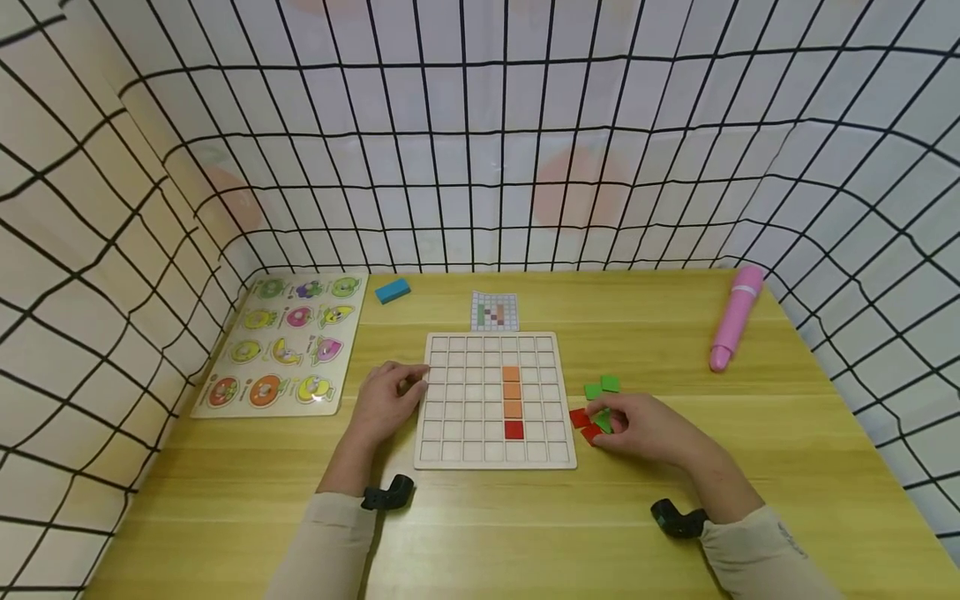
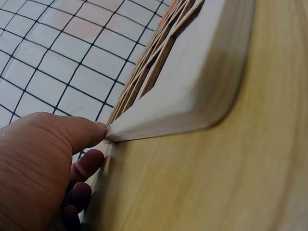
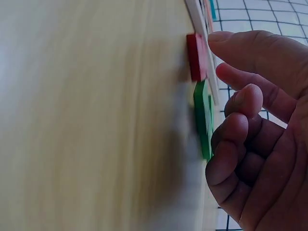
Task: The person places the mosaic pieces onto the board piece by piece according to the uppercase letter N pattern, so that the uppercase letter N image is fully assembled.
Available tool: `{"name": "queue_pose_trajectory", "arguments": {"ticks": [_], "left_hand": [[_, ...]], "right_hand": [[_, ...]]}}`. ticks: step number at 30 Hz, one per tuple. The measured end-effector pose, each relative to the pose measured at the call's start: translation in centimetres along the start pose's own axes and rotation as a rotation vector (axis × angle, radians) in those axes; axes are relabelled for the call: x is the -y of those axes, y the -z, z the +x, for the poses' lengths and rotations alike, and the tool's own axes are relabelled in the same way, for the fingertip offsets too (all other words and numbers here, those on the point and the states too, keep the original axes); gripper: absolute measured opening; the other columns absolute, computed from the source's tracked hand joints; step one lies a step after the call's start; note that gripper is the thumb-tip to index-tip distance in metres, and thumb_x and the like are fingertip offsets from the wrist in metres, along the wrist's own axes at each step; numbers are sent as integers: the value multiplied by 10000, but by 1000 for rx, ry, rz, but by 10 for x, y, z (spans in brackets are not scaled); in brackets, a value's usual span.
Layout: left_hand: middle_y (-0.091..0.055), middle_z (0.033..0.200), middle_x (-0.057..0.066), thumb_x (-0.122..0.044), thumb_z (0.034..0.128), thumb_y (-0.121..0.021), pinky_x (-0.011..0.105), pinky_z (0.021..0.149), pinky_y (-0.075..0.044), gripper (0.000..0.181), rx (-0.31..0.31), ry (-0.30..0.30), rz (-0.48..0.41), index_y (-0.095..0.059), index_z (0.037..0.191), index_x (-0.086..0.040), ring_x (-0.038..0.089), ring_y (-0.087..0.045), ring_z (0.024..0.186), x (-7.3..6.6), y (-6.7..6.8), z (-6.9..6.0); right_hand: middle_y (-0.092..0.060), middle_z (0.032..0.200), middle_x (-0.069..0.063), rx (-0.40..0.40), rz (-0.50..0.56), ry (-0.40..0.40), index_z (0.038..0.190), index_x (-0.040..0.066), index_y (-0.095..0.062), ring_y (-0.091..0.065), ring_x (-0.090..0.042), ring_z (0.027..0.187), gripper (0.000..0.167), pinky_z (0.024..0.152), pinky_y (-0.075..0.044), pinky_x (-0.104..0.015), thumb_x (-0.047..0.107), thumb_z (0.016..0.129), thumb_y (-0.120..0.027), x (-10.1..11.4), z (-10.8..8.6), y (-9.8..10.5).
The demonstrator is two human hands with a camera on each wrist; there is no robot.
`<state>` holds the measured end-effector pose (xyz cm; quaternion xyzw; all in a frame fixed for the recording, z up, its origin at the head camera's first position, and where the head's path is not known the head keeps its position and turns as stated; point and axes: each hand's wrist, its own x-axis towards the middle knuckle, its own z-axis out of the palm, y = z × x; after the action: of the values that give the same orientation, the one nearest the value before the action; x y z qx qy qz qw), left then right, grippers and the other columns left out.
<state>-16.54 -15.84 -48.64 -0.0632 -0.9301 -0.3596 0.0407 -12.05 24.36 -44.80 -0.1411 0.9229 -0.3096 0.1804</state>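
A square wooden grid board [image 1: 459,461] lies on the table with three orange tiles [image 1: 512,389] and one red tile [image 1: 513,430] in one column. At its left edge, my left hand [image 1: 384,402] touches the rim with thumb and index finger; the left wrist view shows the thumb [image 2: 91,132] against the board's side. My right hand [image 1: 643,427] is over loose tiles right of the board. Its thumb and index finger are spread near two loose red tiles [image 1: 578,418], and a gap shows between them. Several green tiles [image 1: 610,383] lie beside these, one partly hidden by the fingers.
Behind the board is a small printed pattern card [image 1: 495,312]. A blue block [image 1: 392,291] and a fruit picture board [image 1: 285,350] lie to the left. At the far right is a pink pen-shaped object [image 1: 735,321]. A black wire grid [image 1: 465,183] surrounds the table [image 1: 480,533].
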Motion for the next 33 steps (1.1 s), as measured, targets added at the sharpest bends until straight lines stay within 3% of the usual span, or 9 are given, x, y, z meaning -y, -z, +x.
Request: {"name": "queue_pose_trajectory", "arguments": {"ticks": [9, 20, 33], "left_hand": [[-690, 1048, 63, -249, 971, -679, 365, 827, -385, 301, 11, 9, -4, -741, 1253, -163, 242, -532, 950, 0, 2, 0], [-691, 1048, 64, -250, 972, -685, 368, 836, -392, 297, 12, 9, -2, -741, 1251, -165, 250, -539, 963, -1, 1, 0], [-686, 1028, 62, -243, 972, -678, 362, 827, -385, 296, 10, 2, 5, -741, 1250, -162, 247, -529, 949, 0, 1, 1]], "right_hand": [[-494, 698, 32, 43, 26, -21, 1127, 202, -706, -453, -106, 632, 274, 583, -355, -235, 245, 874, -803, -1, -5, 0], [-508, 699, 40, -15, -71, 13, 1166, 190, -727, -443, -106, 625, 273, 582, -342, -242, 322, 928, -748, 10, 8, -2], [-540, 720, 6, -15, -106, -50, 1289, 152, -702, -466, -143, 621, 400, 571, -365, -275, 347, 940, -723, 9, 20, 2]]}}
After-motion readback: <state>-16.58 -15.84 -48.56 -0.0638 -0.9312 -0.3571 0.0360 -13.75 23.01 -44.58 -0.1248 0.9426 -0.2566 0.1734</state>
